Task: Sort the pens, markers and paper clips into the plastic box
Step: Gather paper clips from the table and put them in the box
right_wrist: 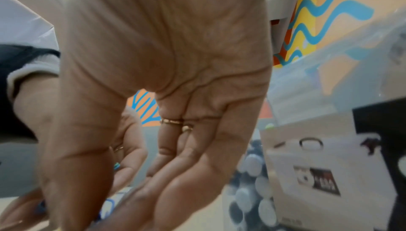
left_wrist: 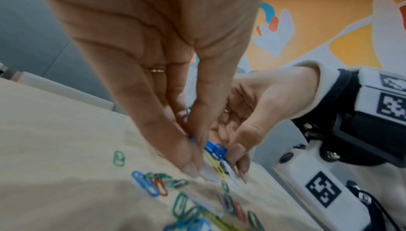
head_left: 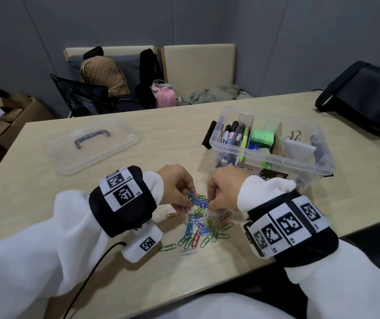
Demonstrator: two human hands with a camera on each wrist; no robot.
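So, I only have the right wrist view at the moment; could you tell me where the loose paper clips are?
Observer: A pile of clips lies on the table, near its front edge.
Operator: Thank you. Is either hand on them?
Observer: Both. The left hand and right hand pinch a bunch of clips between them, just above the pile.
Operator: And is the lid off?
Observer: Yes, the lid lies flat on the table, left of the open box.

From the head we look down over the desk (head_left: 138,284); both wrist views sit close under the palms, sharing the paper clips (left_wrist: 151,184).
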